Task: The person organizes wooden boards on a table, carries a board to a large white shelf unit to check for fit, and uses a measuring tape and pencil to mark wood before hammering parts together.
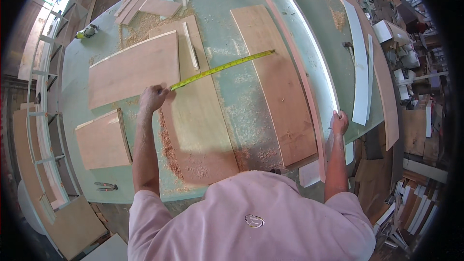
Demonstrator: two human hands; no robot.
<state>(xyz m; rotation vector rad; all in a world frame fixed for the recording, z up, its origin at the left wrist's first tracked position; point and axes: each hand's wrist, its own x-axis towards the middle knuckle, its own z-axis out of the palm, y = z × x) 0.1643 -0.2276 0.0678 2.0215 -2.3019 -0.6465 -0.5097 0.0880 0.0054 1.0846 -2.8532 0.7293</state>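
Observation:
My left hand (153, 98) is closed around the near end of a yellow tape measure (227, 67). Its blade runs out to the right, over a pale wooden board (200, 125) and onto a reddish-brown board (278, 92). The tape's case is hidden in my fist, if it is there. On the right, my right hand (340, 123) grips a long narrow white-edged strip (319, 53) with fingers closed on its edge. A small dark thin thing pokes out beside those fingers, too small to name. A long pinkish wooden strip (292, 50) lies alongside to the left.
Sawdust and shavings (171, 157) lie over the green table (77, 92). More panels (137, 67) and a smaller one (104, 140) lie left. Pliers (106, 186) are near the front edge, a green power tool (87, 32) far left, a hammer (348, 48) and white strips (358, 67) right.

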